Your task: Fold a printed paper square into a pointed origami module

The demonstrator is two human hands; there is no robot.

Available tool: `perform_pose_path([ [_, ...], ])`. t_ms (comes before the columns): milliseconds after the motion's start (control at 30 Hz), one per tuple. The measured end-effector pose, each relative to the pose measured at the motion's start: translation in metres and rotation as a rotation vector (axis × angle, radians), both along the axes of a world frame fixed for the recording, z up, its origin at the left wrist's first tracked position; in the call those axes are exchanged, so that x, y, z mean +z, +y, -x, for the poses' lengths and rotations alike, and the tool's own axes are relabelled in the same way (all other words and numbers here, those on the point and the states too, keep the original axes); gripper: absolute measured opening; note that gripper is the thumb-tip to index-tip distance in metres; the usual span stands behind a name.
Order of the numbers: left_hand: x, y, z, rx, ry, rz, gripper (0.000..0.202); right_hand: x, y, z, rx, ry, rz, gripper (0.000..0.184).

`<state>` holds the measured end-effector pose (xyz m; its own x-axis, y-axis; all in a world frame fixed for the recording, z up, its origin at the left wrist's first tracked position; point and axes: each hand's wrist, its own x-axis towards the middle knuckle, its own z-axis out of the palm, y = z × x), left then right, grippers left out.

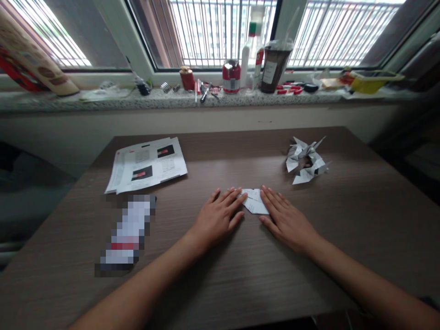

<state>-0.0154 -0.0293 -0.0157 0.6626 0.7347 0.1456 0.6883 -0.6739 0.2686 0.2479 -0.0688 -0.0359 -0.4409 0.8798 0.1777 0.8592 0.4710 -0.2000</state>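
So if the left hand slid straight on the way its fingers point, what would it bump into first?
The folded paper, which the left hand touches; beyond that, probably the right hand, though the exact line and depth are unclear.

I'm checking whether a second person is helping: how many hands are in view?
2: the left hand lies at the left end of the folded paper, the right hand at its right end. No others show.
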Motion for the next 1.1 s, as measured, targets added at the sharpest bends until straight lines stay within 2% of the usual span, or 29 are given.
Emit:
perform_pose_path([
  [267, 0.001, 0.001, -0.002, -0.013, 0.018, -0.022, 0.053, 0.000, -0.003, -0.006, -0.002, 0.006, 0.032, 0.076],
  [467, 0.000, 0.003, 0.000, -0.023, 0.005, -0.046, 0.051, 0.013, -0.003, -0.018, -0.035, 0.192, 0.069, 0.062],
  [533, 0.000, 0.004, 0.001, -0.018, 0.001, -0.050, 0.049, 0.016, -0.005, -0.024, -0.011, 0.219, 0.079, 0.059],
  [667, 0.000, 0.006, 0.000, -0.012, 0.015, -0.058, 0.047, 0.017, -0.009, -0.030, 0.126, 0.165, 0.092, 0.046],
  [767, 0.003, 0.006, -0.003, -0.009, 0.017, -0.088, 0.047, 0.015, -0.012, -0.028, 0.156, 0.139, 0.068, 0.046],
  [967, 0.009, 0.004, -0.006, -0.167, -0.018, -0.063, 0.041, 0.017, -0.015, -0.023, 0.141, 0.125, 0.037, 0.048],
  [1100, 0.010, 0.004, -0.006, -0.166, -0.025, -0.042, 0.040, 0.020, -0.014, -0.023, 0.138, 0.122, 0.020, 0.050],
])
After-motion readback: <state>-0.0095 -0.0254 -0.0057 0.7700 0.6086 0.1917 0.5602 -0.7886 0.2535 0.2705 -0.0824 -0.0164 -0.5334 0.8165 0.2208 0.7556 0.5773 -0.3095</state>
